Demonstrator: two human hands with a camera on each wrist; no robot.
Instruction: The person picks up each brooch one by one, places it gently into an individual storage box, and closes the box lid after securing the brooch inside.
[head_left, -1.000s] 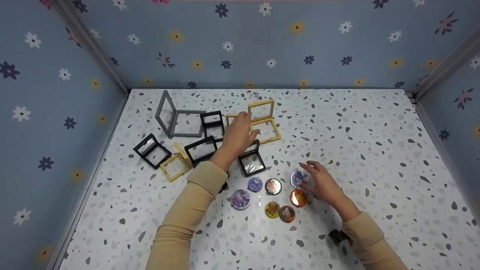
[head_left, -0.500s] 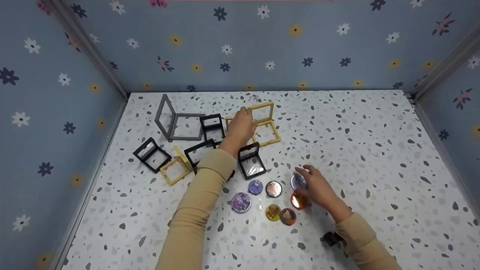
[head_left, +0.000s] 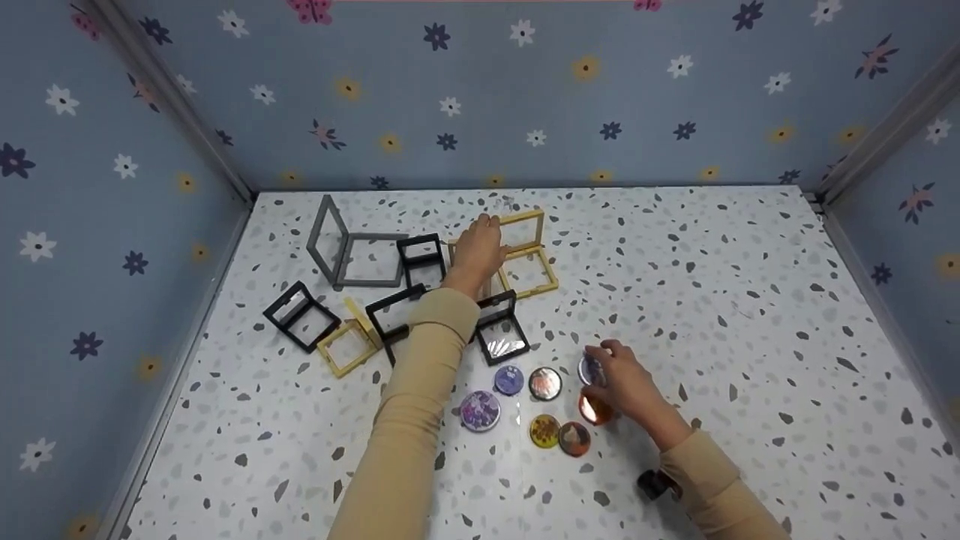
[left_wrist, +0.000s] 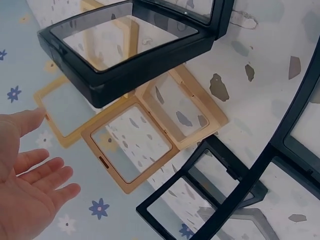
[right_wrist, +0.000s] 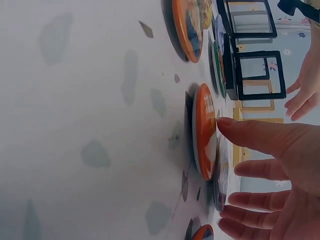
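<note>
My left hand (head_left: 476, 251) reaches over the tan display frame (left_wrist: 105, 162), beside the yellow display frame (head_left: 538, 291), which stands hinged apart. Its fingers are loose and hold nothing in the left wrist view; the thumb overlaps the yellow frame's edge there, and contact cannot be told. My right hand (head_left: 626, 382) hovers at a round purple badge (head_left: 587, 369) and an orange badge (head_left: 594, 410). In the right wrist view its fingers are spread, with the thumb by the orange badge (right_wrist: 204, 132) and the other fingers near the purple one. The hand partly hides both badges.
Several black display frames (head_left: 502, 343) stand around the left forearm. A large grey frame (head_left: 371, 283) and a small yellow frame (head_left: 349, 367) are farther left. More round badges (head_left: 480, 411) lie on the speckled table (head_left: 720, 300). Flowered walls (head_left: 480, 105) enclose it.
My left hand has drawn its fingers together over the tan frame, and its forearm has swung right. My right hand has moved slightly left and down over the purple badge. Frames and badges keep their places.
</note>
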